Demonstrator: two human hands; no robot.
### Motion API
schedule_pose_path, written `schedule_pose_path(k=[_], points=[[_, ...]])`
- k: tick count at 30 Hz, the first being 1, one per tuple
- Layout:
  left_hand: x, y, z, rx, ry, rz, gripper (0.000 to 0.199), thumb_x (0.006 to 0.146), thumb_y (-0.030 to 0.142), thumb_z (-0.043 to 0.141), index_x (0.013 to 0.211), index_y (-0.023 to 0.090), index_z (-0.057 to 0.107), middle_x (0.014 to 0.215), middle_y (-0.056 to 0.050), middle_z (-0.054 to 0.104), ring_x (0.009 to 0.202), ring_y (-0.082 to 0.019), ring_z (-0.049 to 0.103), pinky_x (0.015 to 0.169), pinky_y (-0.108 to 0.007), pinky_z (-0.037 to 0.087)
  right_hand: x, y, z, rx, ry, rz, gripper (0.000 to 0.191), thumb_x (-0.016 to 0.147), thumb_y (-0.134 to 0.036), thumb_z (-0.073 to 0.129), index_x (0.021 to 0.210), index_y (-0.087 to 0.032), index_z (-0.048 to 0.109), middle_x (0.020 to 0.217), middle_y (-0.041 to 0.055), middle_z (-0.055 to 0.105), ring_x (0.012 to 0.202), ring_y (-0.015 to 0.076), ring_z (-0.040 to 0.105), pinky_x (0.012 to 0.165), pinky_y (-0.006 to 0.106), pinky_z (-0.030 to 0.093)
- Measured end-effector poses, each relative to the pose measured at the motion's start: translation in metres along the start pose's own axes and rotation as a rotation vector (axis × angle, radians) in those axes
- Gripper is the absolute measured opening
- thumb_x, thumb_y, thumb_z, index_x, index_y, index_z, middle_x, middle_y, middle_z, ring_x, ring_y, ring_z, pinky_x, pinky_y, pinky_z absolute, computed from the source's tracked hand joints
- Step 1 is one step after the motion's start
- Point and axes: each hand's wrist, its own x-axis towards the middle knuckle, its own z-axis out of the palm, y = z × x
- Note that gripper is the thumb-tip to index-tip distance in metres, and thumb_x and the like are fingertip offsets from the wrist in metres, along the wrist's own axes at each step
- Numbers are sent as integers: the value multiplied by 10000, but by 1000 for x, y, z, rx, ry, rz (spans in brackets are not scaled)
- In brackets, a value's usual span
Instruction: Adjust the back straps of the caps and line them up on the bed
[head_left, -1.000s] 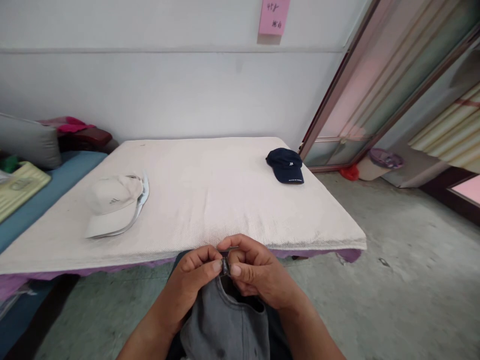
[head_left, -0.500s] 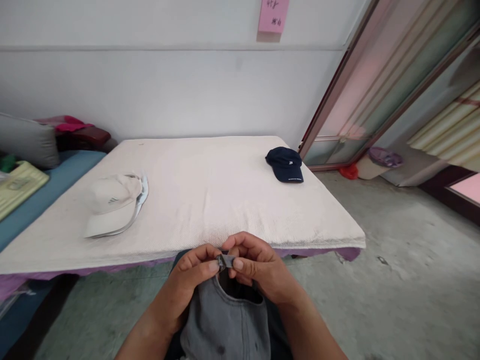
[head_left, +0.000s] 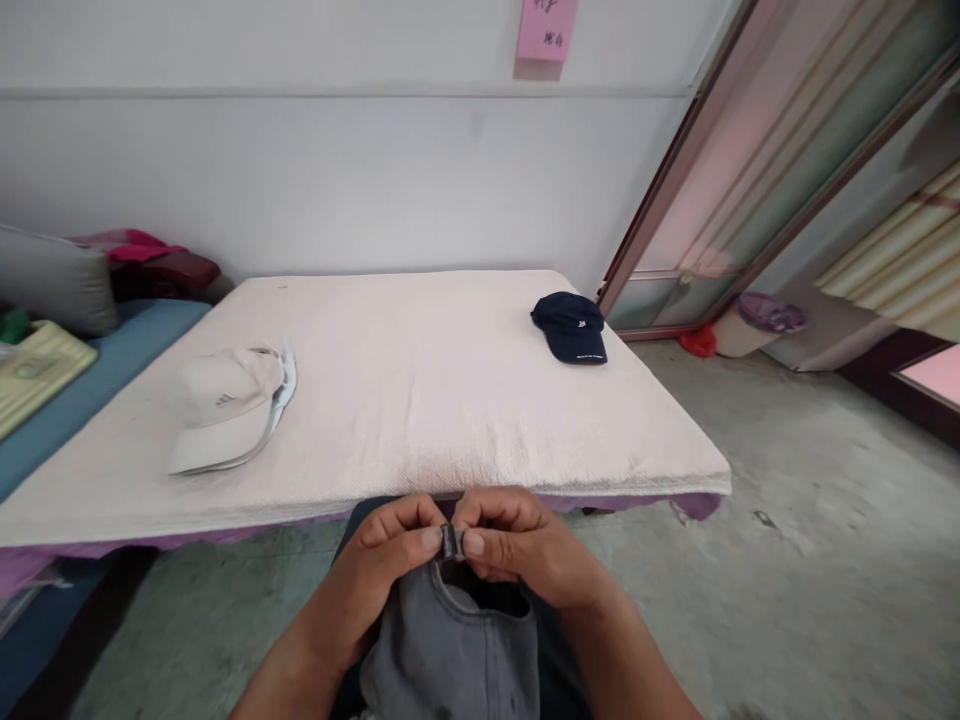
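Note:
A grey baseball cap [head_left: 450,650] hangs over my lap at the bottom middle, its back opening toward the bed. My left hand [head_left: 382,560] pinches the buckle [head_left: 450,542] of the cap's rear strap between thumb and fingers. From the other side, my right hand [head_left: 521,545] pinches the strap close to the same buckle. Both sets of fingertips nearly meet. A cream cap [head_left: 225,400], with a pale blue one showing under its edge, lies on the bed's left. Far right on the bed is a navy cap [head_left: 568,328].
The bed [head_left: 420,380] has a white cover and stands against a white wall. To the left are a grey cushion [head_left: 56,280] and a yellow box-like item [head_left: 45,375]. A bin with a purple liner [head_left: 769,315] stands on the concrete floor at right.
My right hand has moved slightly down and closer to my left. Less strap shows between the fingers, and the buckle has turned more upright. The caps on the bed have not moved.

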Motion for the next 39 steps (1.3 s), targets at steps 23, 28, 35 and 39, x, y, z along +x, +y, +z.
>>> schedule_pose_path(k=[23,28,35,39], points=[[0,-1,-1,-24,-4,-28,83,737,223,677,749,157,628,652,-5,631,557,-93,514,543,-198,368,0,-16,9,-176,65,-116,129,824,-275,668,848,-161,613,603,-54,451,506,55,343,461,190,259],[2,-3,-2,-48,1,-10,126,704,216,714,745,170,604,629,25,573,546,-82,482,535,-195,349,4,-15,11,-98,132,-287,73,804,-231,677,816,-167,642,832,26,550,744,126,492,662,252,397],[2,-4,-4,-71,18,-9,119,734,220,682,744,179,570,621,22,563,516,-87,462,511,-210,344,1,-18,9,85,185,-300,55,781,-194,695,811,-171,656,681,-16,516,547,71,400,491,200,305],[3,-3,-1,-24,33,-7,158,718,233,705,731,176,558,619,23,560,520,-84,456,507,-202,336,-5,-23,12,74,208,-331,41,776,-200,700,796,-175,674,654,-25,495,507,63,404,461,206,293]])
